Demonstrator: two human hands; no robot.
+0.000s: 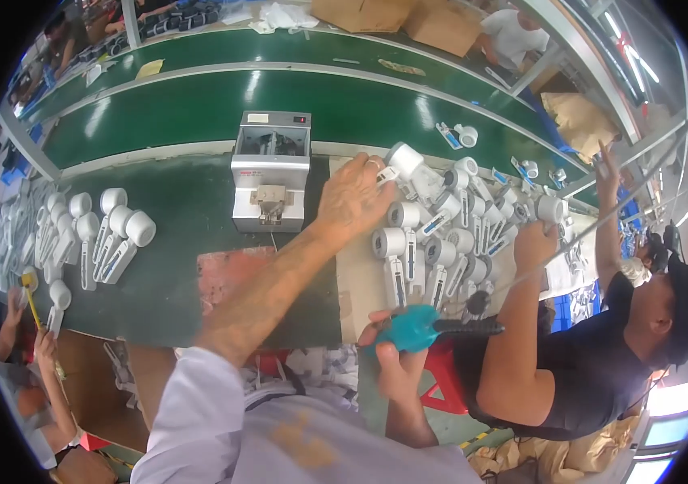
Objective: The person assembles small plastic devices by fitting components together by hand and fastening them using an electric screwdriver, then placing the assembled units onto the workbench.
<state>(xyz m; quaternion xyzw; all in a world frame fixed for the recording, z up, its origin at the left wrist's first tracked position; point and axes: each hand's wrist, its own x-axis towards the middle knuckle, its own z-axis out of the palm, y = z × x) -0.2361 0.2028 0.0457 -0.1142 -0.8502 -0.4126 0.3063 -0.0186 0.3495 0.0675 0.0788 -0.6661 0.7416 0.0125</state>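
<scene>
My left hand point(353, 196) reaches over the far left edge of a pile of white, round-headed handheld units point(441, 252). Its fingers are closed on the handle of one such unit point(405, 159); the fingers hide part of that handle. Many handles in the pile show a slot with a blue or dark strip. Close to my body, below the pile, my right hand point(396, 369) grips a teal electric screwdriver point(410, 329). The tool's dark shaft points to the right.
A grey machine point(271, 173) stands left of the pile, with a red mat point(233, 274) nearer me. More white units point(110, 234) lie at the left. Beyond runs a green conveyor belt point(190, 113). A co-worker in black point(578, 355) sits close on the right, one hand at the pile.
</scene>
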